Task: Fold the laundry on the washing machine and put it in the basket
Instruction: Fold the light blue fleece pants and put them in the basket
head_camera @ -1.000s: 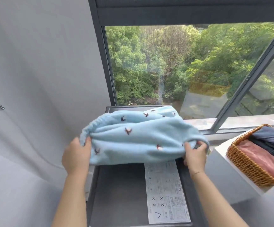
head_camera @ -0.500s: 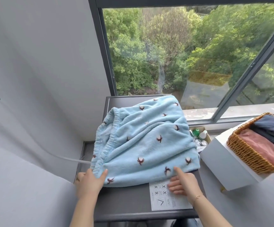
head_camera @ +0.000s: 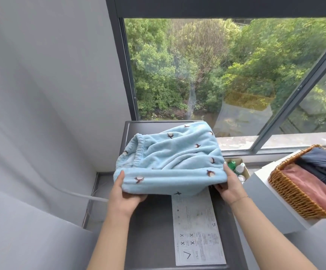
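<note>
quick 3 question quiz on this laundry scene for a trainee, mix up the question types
1. True or false: both hands hold the light blue garment.
2. Multiple choice: the wicker basket sits
A. on the washing machine
B. on a white surface to the person's right
C. on the window sill
3. Fill in: the basket already holds a folded ___ item beside dark blue clothing.

Key
1. True: the left hand and right hand grip its near corners, thumbs on top.
2. B
3. Pink
</note>
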`<state>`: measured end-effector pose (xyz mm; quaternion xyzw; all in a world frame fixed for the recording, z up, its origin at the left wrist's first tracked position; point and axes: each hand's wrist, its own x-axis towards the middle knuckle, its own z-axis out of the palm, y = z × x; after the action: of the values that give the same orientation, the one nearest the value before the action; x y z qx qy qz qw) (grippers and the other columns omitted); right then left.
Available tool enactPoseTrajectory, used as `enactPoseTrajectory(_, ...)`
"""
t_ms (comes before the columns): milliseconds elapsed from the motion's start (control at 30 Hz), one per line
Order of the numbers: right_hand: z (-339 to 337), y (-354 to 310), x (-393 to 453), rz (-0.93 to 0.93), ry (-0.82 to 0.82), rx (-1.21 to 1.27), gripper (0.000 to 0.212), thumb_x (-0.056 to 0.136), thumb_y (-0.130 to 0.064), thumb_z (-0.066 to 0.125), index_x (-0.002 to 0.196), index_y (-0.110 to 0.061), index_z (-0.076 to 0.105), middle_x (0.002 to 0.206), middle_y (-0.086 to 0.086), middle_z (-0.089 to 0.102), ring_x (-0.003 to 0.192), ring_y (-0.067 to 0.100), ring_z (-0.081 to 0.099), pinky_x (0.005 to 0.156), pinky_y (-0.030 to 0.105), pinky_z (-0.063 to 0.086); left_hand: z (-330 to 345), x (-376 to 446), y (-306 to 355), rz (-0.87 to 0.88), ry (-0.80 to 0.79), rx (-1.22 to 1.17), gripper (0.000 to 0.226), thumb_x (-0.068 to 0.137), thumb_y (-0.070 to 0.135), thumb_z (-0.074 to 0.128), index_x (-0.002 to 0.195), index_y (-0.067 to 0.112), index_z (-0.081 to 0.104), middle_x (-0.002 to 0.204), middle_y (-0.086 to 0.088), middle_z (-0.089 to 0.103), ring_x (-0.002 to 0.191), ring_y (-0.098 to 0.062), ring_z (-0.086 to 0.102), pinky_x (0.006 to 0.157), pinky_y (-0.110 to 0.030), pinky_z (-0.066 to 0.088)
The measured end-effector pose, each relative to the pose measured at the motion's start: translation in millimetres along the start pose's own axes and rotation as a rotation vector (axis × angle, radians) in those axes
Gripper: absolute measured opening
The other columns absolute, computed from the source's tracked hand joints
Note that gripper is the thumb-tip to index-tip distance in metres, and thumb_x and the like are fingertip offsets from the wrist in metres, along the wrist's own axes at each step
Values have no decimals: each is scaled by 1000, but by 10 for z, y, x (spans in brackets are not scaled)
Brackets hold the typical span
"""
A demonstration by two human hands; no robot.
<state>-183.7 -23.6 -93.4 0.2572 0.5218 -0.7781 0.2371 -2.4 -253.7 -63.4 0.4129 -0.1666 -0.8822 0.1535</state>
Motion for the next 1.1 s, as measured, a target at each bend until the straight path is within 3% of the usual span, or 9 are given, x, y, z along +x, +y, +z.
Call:
enactPoseTrajectory(167, 503, -1001, -76, -475, 256, -375, 44, 94, -47, 49, 71, -10, 50, 77, 9, 57, 75, 25, 52, 66, 32, 42, 780, 4, 365, 264, -169, -67, 33, 89, 32, 60, 113, 9, 60, 118, -18, 65, 114, -36, 59, 101, -53, 42)
enactPoseTrajectory(267, 715, -1225, -135, -383, 56, -320, 32, 98, -34, 47, 101, -4, 56, 93, 15, 64, 75, 32, 63, 58, 32, 54, 1172, -111, 573, 405, -202, -22, 15, 91, 30, 58, 93, 16, 62, 82, -6, 73, 87, -26, 65, 86, -44, 49)
enactPoseTrajectory(333, 790, -1303, -185, -441, 94, -386, 27, 97, -30, 50, 92, -4, 55, 99, 15, 63, 82, 33, 62, 60, 38, 55, 1310, -140, 626, 419, -219, -26, 13, 91, 28, 58, 89, 15, 62, 75, -4, 72, 81, -24, 65, 80, -41, 50)
enactPoseTrajectory(433, 907, -1509, -350, -557, 118, -191, 23, 90, -22, 60, 70, -12, 54, 81, 6, 59, 78, 22, 61, 79, 41, 56, 1440, -143, 675, 428, -246, -74, 13, 89, 25, 61, 90, 12, 62, 77, -6, 71, 82, -24, 66, 77, -38, 53)
enactPoseTrajectory(533, 861, -1467, -556, -595, 121, 50, 18, 85, -16, 66, 71, -15, 56, 77, -2, 57, 67, 9, 55, 60, 19, 48, 1433, -153, 671, 494, -301, -100, 14, 90, 22, 57, 89, 11, 65, 81, -6, 71, 83, -24, 67, 74, -36, 55)
enactPoseTrajectory(667, 559, -825, -696, -539, 224, 279, 14, 80, -4, 63, 78, -17, 62, 83, -1, 66, 72, 14, 64, 64, 23, 54, 909, -113, 473, 527, -328, -146, 31, 94, 20, 45, 87, 16, 75, 96, -5, 71, 90, -22, 69, 83, -35, 56)
enactPoseTrajectory(867, -248, 769, -539, -46, 327, -57, 21, 82, -4, 67, 102, -1, 61, 103, 13, 65, 84, 29, 62, 79, 46, 53, -891, 234, 142, 316, 301, 447, 30, 81, -16, 50, 107, -2, 57, 67, 1, 70, 58, -12, 64, 52, -22, 53)
enactPoseTrajectory(933, -307, 850, -546, -83, 355, -202, 16, 83, -7, 68, 97, -5, 60, 100, 12, 64, 89, 29, 61, 85, 45, 52, -1144, 345, 74, 317, 391, 506, 28, 75, -19, 55, 96, 1, 54, 90, -21, 62, 66, -28, 58, 57, -29, 50)
enactPoseTrajectory(1100, -348, 891, -445, -39, 227, -298, 20, 83, -8, 68, 102, -5, 64, 101, 13, 68, 91, 34, 66, 80, 55, 55, -1092, 378, 18, 532, 543, 888, 36, 72, -13, 65, 96, 11, 54, 104, -22, 62, 91, -30, 57, 84, -40, 46)
